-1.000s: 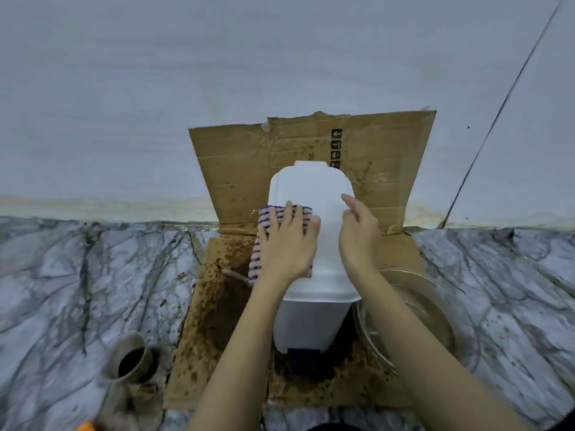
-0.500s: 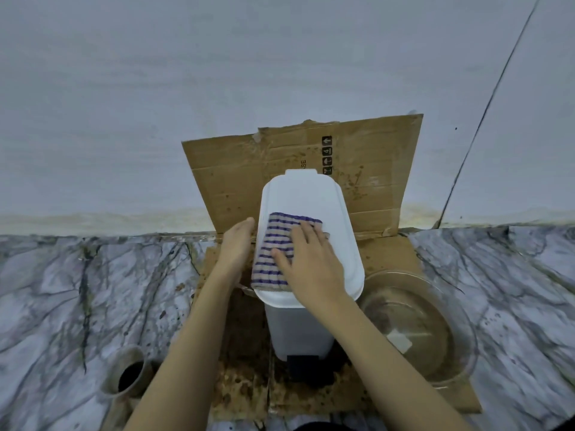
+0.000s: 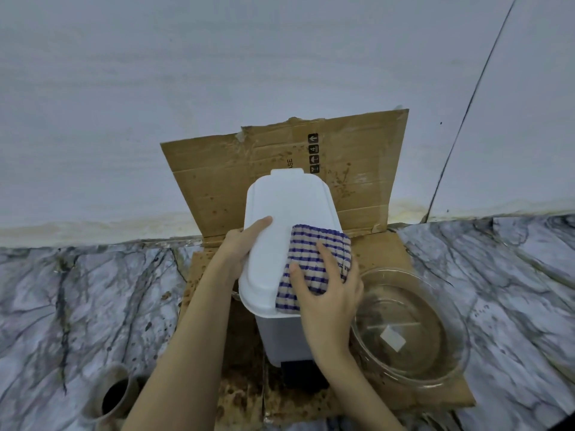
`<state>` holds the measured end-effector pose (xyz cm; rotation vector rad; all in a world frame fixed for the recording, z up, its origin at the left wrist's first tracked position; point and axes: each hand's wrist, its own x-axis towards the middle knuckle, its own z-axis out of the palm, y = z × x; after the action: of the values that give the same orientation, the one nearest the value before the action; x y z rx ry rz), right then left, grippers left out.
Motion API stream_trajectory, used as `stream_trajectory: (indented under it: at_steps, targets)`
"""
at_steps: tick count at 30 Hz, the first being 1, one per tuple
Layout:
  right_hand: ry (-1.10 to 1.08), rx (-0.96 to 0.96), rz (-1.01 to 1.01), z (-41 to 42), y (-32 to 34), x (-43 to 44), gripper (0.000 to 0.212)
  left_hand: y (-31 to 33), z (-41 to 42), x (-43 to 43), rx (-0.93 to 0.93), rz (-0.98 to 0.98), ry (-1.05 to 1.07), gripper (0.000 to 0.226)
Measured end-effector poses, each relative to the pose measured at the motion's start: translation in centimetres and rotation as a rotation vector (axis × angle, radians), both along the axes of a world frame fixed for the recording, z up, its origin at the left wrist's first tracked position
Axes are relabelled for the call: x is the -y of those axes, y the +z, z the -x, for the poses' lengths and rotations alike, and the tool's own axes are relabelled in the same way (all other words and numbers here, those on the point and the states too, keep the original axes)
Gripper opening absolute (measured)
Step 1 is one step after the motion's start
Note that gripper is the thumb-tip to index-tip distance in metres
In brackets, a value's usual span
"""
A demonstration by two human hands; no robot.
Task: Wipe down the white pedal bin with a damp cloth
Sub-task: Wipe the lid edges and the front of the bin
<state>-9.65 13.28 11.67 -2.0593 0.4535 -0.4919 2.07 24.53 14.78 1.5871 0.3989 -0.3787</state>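
Cloth [image 3: 314, 253] striped blue and beige sits under the flat right hand [image 3: 329, 303] on the right half of the white plastic pedal bin's [image 3: 289, 206] wallward-running lid, the left hand [image 3: 239, 247] gripping its bare left rim.

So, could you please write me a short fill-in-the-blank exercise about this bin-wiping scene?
1. The right hand presses a cloth with blue ____ onto the white pedal bin.
2. The left hand holds the bin's ____ edge.
3. The glass bowl stands to the bin's ____.
4. The bin stands on stained ____.
Missing: stripes; left; right; cardboard.
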Motion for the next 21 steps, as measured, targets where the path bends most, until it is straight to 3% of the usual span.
stream_trajectory:
  at_steps: [7,10,14,18,21]
  targets:
    - [0.055,0.117,-0.009,-0.6,-0.3,1.2,0.066,-0.4,0.4,-0.5,-0.008,0.053,0.089,0.053]
    - [0.145,0.125,0.012,-1.6,0.6,2.7,0.066,-0.7,0.9,-0.4,0.033,0.151,0.208,0.053]
    - [0.307,0.138,-0.026,-3.9,2.7,5.9,0.050,-0.4,1.8,0.7,0.144,0.277,0.435,0.051]
    - [0.529,0.040,-0.096,-6.4,4.2,8.3,0.047,-0.1,2.6,2.2,0.225,0.235,0.639,0.066]
    - [0.611,0.012,-0.127,-8.6,4.6,8.7,0.041,0.0,3.3,3.2,0.175,0.256,0.779,0.065]
